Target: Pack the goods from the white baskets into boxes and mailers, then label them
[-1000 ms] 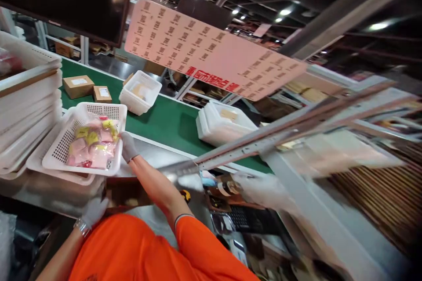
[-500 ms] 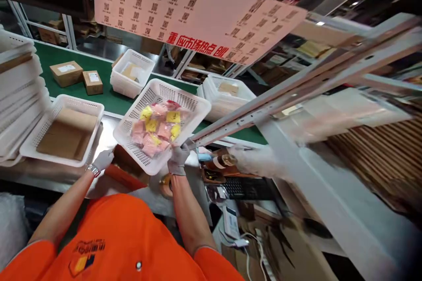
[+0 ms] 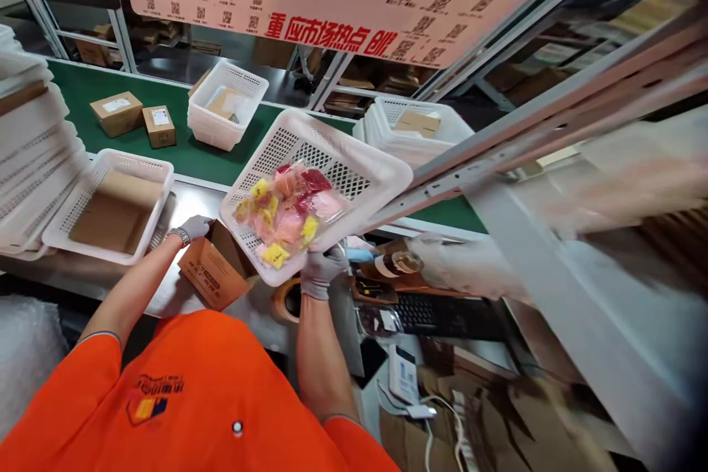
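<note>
My right hand [image 3: 322,274], in a grey glove, grips the near edge of a white plastic basket [image 3: 369,168]. The basket is tilted down toward the lower left. Small clear bags with pink, red and yellow contents [image 3: 293,215] lie bunched in its lower part. Under the basket's low corner stands an open cardboard box [image 3: 214,276] with printing on its side. My left hand [image 3: 195,227], also gloved, has its fingers closed on the box's upper left edge. The basket hides part of the box opening.
Left of the box is a white basket [image 3: 166,171] with cardboard in it, beside stacked baskets [image 3: 27,155]. A green conveyor [image 3: 207,166] holds closed boxes [image 3: 117,114] and more baskets [image 3: 229,136]. A tape roll [image 3: 281,300], keyboard [image 3: 417,316] and metal post [image 3: 531,287] are nearby.
The basket has tipped further, and the bags have slid and bunched toward its lower end. The cardboard box now shows more of its printed side. The whole view has shifted.
</note>
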Demonstrator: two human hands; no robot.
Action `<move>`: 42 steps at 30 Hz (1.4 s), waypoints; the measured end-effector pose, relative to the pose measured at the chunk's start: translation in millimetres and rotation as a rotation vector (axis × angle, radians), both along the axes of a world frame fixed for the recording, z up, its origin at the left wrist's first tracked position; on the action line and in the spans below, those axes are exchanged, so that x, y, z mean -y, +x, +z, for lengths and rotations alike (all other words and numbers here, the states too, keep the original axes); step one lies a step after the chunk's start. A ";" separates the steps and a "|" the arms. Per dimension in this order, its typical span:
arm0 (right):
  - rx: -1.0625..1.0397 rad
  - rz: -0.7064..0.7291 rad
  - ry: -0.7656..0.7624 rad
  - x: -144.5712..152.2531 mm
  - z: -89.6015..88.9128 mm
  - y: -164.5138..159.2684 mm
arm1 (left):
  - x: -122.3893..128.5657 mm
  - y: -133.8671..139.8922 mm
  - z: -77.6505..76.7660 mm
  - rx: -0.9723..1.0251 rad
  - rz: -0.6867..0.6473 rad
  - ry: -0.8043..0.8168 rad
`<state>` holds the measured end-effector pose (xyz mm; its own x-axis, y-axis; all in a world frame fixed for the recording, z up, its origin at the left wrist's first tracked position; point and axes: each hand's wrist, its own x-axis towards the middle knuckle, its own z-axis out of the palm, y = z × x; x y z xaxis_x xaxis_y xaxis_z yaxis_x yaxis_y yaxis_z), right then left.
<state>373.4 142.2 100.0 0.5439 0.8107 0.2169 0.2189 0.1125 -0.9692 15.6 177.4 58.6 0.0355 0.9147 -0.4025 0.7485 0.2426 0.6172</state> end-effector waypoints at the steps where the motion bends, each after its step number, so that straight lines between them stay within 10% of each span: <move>1: -0.003 0.007 0.000 -0.2 0.0 1.4 | -0.4 1.1 -1.9 0.002 0.015 0.002; 42: 0.569 0.172 0.384 34.3 22.1 5.0 | 52.4 5.4 -21.1 0.397 0.257 0.295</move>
